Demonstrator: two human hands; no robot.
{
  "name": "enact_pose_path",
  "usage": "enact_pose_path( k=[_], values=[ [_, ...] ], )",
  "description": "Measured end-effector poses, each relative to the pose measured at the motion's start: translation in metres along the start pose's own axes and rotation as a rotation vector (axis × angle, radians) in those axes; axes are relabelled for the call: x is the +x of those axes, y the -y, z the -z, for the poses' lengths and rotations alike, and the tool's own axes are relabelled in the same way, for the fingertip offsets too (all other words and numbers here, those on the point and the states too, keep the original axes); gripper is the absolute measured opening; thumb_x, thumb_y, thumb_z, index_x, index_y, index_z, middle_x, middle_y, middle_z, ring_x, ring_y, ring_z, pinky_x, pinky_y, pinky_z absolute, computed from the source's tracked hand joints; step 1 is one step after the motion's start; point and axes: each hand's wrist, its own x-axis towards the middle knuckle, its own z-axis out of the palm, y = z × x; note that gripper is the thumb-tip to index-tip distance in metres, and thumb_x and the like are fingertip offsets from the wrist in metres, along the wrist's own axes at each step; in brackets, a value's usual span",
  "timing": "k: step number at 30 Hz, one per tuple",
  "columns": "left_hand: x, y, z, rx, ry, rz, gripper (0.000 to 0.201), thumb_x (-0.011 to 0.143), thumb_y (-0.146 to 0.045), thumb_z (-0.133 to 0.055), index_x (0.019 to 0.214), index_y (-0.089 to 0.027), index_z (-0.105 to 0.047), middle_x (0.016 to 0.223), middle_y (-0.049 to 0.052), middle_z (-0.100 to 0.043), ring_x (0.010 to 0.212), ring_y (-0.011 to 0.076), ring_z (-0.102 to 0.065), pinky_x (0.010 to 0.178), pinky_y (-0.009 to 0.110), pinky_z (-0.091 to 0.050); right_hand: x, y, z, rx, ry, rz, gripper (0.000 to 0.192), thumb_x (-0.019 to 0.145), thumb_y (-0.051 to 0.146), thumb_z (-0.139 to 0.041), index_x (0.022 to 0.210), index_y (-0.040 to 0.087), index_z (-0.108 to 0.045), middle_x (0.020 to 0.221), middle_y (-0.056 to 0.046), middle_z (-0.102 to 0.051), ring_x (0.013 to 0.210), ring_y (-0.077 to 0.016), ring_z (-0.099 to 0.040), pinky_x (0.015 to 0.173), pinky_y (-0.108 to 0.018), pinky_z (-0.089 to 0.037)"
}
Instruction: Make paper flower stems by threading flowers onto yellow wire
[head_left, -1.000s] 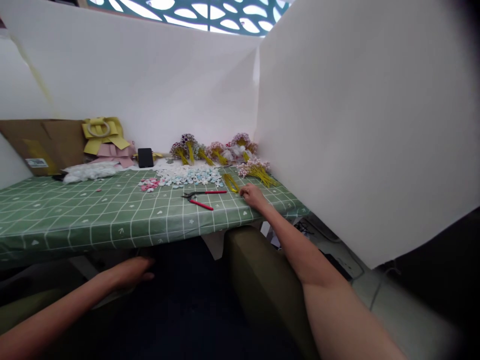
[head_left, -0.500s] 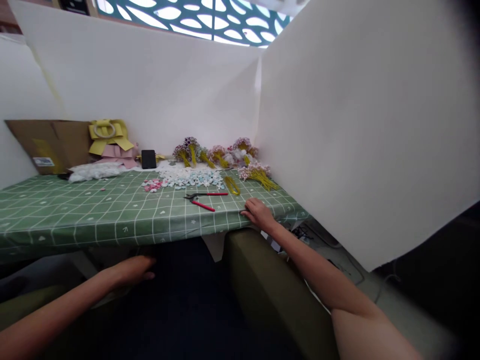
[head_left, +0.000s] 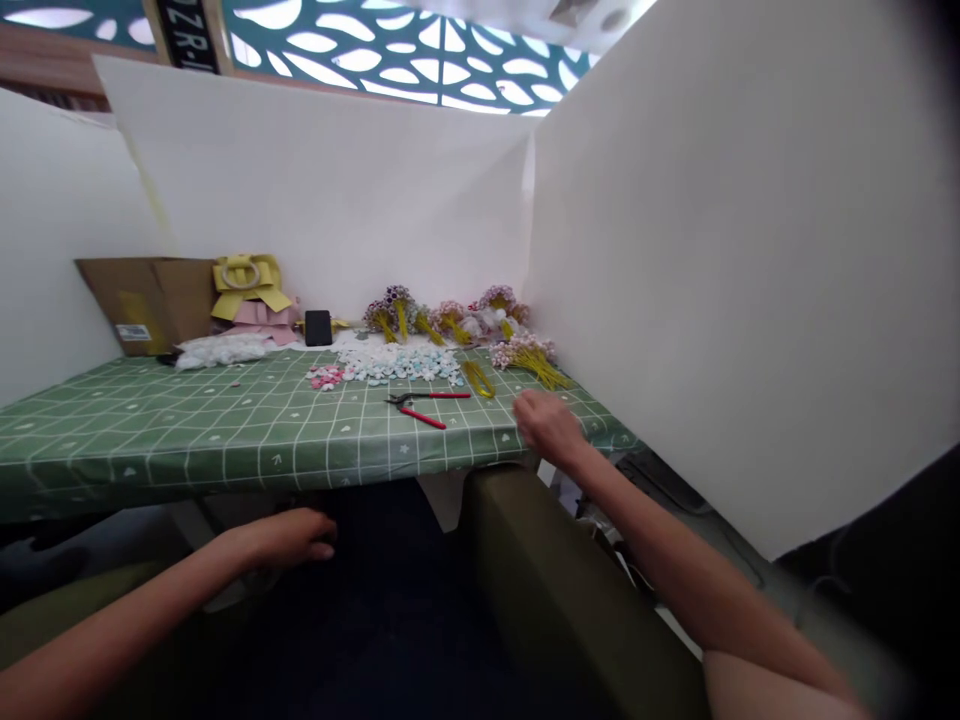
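My right hand [head_left: 550,424] rests at the near right edge of the table with the green checked cloth [head_left: 187,440], fingers loosely apart, holding nothing I can see. Just beyond it lie red-handled pliers [head_left: 424,404] and a small bundle of yellow wire stems [head_left: 478,377]. A pile of small white, blue and pink flower pieces [head_left: 390,364] spreads behind them. My left hand [head_left: 281,539] lies low under the table's front edge, flat and empty, over my lap.
Finished flower bunches on yellow stems [head_left: 450,322] line the back right corner. A black phone [head_left: 318,327], yellow and pink paper bags [head_left: 247,292] and a cardboard box [head_left: 146,300] stand at the back. White panels [head_left: 712,250] wall the table in. An olive armrest [head_left: 547,590] sits at my right.
My right hand has drawn back from the yellow stems to the near table edge. The view has tilted up and shifted. My left hand has hardly moved.
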Motion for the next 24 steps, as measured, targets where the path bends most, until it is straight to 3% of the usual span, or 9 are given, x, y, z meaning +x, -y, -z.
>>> enact_pose_path(
  k=[2, 4, 6, 9, 12, 14, 18, 24],
  values=[
    [-0.006, -0.014, 0.013, -0.064, -0.024, -0.070, 0.030, 0.084, -0.037, -0.050, 0.100, -0.020, -0.069, 0.102, 0.007, -0.069, 0.093, 0.0238, -0.063, 0.083, 0.032, -0.045, 0.009, 0.003, 0.029, 0.064, -0.221, -0.191, 0.014, 0.088, 0.017, -0.045, 0.076, 0.018, -0.051, 0.077, -0.008, -0.054, 0.070, -0.0200, -0.046, 0.066, -0.033, -0.033],
    [-0.011, -0.032, 0.026, -0.166, -0.132, -0.130, 0.034, 0.086, -0.040, -0.049, 0.108, -0.021, -0.067, 0.109, 0.007, -0.068, 0.098, 0.0229, -0.061, 0.088, 0.032, -0.043, 0.017, 0.016, 0.054, 0.267, -0.454, -0.374, 0.012, 0.089, 0.024, -0.047, 0.077, 0.020, -0.048, 0.071, -0.003, -0.051, 0.064, -0.0169, -0.045, 0.062, -0.030, -0.034],
    [-0.016, -0.055, 0.033, -0.289, -0.315, -0.177, 0.040, 0.087, -0.042, -0.050, 0.118, -0.021, -0.062, 0.110, 0.007, -0.065, 0.100, 0.0220, -0.059, 0.091, 0.033, -0.042, 0.023, 0.041, 0.068, 0.630, -0.519, -0.466, 0.012, 0.090, 0.030, -0.049, 0.081, 0.022, -0.046, 0.065, 0.001, -0.050, 0.058, -0.0144, -0.045, 0.058, -0.028, -0.035],
    [-0.022, -0.089, 0.031, -0.660, -0.445, -0.253, 0.052, 0.089, -0.044, -0.048, 0.135, -0.019, -0.046, 0.109, 0.008, -0.060, 0.078, 0.0150, -0.059, 0.076, 0.032, -0.048, 0.021, 0.095, 0.066, 1.211, -0.330, -0.464, 0.016, 0.090, 0.034, -0.050, 0.082, 0.023, -0.044, 0.062, 0.004, -0.052, 0.055, -0.0128, -0.050, 0.057, -0.026, -0.040],
    [-0.027, -0.113, 0.023, -1.040, -0.484, -0.342, 0.066, 0.083, -0.045, -0.057, 0.142, -0.022, -0.035, 0.119, 0.011, -0.052, 0.070, 0.0099, -0.055, 0.063, 0.027, -0.048, 0.008, 0.149, 0.048, 1.444, -0.040, -0.461, 0.021, 0.089, 0.039, -0.052, 0.078, 0.023, -0.045, 0.060, 0.003, -0.052, 0.056, -0.0125, -0.050, 0.059, -0.026, -0.041],
    [-0.031, -0.121, 0.019, -1.152, -0.589, -0.393, 0.063, 0.084, -0.047, -0.056, 0.139, -0.022, -0.039, 0.114, 0.010, -0.052, 0.062, 0.0058, -0.049, 0.054, 0.021, -0.042, -0.002, 0.173, 0.036, 1.510, 0.111, -0.431, 0.024, 0.088, 0.042, -0.052, 0.076, 0.023, -0.045, 0.061, 0.003, -0.053, 0.056, -0.0129, -0.050, 0.058, -0.026, -0.041],
    [-0.036, -0.118, 0.017, -1.247, -0.681, -0.454, 0.046, 0.093, -0.049, -0.040, 0.113, -0.013, -0.060, 0.086, 0.005, -0.058, 0.053, 0.0044, -0.038, 0.048, 0.019, -0.029, -0.014, 0.191, 0.025, 1.541, 0.282, -0.383, 0.027, 0.086, 0.045, -0.053, 0.073, 0.023, -0.045, 0.060, 0.002, -0.052, 0.056, -0.0135, -0.049, 0.057, -0.026, -0.040],
    [-0.040, -0.112, 0.016, -1.192, -0.665, -0.487, 0.044, 0.094, -0.048, -0.039, 0.101, -0.011, -0.063, 0.073, 0.004, -0.060, 0.050, 0.0055, -0.038, 0.050, 0.021, -0.029, -0.016, 0.187, 0.023, 1.465, 0.400, -0.292, 0.029, 0.086, 0.049, -0.051, 0.071, 0.024, -0.051, 0.059, 0.001, -0.051, 0.057, -0.0149, -0.046, 0.057, -0.028, -0.038]
  ],
)
